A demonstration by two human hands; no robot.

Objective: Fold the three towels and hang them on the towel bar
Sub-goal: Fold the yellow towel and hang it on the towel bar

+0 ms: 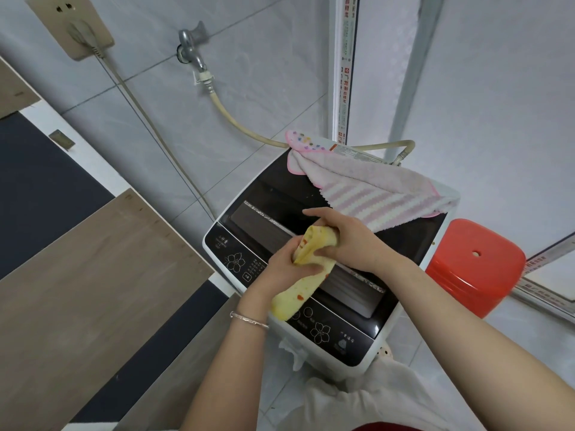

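A small yellow towel (303,286) with red specks is bunched between both hands above the lid of a washing machine (323,329). My left hand (286,265) grips its middle from below. My right hand (345,236) clasps its upper end from above. The towel's loose lower end hangs over the machine's control panel. A pink and white striped towel (370,194) lies spread over the machine's far corner. A second pink cloth with coloured dots (306,143) sits at the back edge beside it. No towel bar is in view.
A red plastic stool (476,262) stands right of the machine. A tap (193,46) with a beige hose and a wall socket (73,26) are on the tiled wall behind. Wooden boards (93,275) lie to the left.
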